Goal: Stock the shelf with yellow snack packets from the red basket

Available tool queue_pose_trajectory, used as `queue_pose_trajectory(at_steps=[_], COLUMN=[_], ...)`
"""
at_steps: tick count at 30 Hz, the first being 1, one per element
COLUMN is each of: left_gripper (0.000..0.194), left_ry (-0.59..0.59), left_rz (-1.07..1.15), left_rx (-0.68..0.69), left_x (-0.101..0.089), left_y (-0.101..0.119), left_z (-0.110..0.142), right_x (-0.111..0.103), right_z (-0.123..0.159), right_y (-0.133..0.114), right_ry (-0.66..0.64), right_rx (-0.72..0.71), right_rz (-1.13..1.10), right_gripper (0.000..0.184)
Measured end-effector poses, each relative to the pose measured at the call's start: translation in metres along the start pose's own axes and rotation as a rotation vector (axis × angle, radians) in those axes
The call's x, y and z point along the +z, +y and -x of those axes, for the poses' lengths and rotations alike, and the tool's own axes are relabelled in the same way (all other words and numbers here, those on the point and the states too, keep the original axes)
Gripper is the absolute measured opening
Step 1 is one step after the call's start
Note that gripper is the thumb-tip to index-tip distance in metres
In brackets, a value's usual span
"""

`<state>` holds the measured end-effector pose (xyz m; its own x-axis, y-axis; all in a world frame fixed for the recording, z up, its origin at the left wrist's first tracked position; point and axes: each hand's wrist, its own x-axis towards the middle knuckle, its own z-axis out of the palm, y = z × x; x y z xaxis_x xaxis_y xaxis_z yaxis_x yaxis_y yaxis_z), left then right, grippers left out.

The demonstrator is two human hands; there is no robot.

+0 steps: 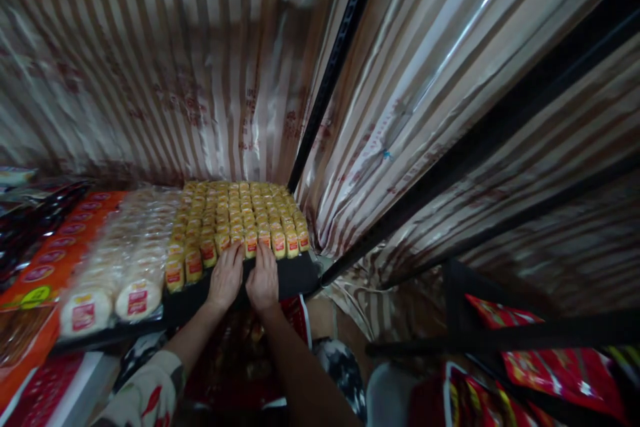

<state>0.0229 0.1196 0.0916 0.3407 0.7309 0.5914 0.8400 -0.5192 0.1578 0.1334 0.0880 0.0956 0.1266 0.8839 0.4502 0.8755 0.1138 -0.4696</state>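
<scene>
Rows of small yellow wrapped cakes (240, 203) with red labels stand packed together on a dark shelf (295, 273). At the front edge of these rows, my left hand (227, 277) reaches in with its fingers stretched forward against the front packs. Just to its right, my right hand (263, 280) also has its fingers extended, touching a front pack. One labelled cake pack (251, 245) shows between the two hands. The fingertips are partly lost against the wrappers. No pack is visibly lifted by either hand.
Left of the cakes lie rows of round pale wrapped cakes (137, 299) and an orange package (63, 240). Striped plastic sheeting (225, 67) hangs behind. Black metal posts (333, 73) rise at right. Red packets (560, 373) lie on the lower right rack.
</scene>
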Motion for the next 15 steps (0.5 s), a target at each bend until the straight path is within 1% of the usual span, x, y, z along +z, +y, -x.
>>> queue_pose_trajectory(at_steps=[4,7,10,13,15], left_gripper=[0.039,0.038,0.035,0.027,0.026], left_ry=[0.005,-0.021,-0.069,-0.090,-0.126], left_rz=[-0.001,-0.012,0.052,0.152,0.204], left_rx=[0.027,0.066,0.159,0.253,0.266], left_x=[-0.004,-0.012,-0.025,-0.040,-0.049], left_y=[0.001,0.003,0.008,0.013,0.017], left_z=[0.000,-0.001,0.001,0.018,0.039], right_x=[0.001,-0.002,-0.010,-0.019,-0.024], right_z=[0.003,0.001,0.000,0.016,0.040], right_y=[0.004,0.003,0.000,-0.003,-0.005], right_ry=[0.043,0.058,0.066,0.060,0.019], right_rx=[-0.033,-0.031,-0.050,-0.118,-0.183], right_rz=[-0.054,-0.097,-0.161,-0.229,-0.265], right_gripper=[0.061,0.061,0.057,0.049,0.042])
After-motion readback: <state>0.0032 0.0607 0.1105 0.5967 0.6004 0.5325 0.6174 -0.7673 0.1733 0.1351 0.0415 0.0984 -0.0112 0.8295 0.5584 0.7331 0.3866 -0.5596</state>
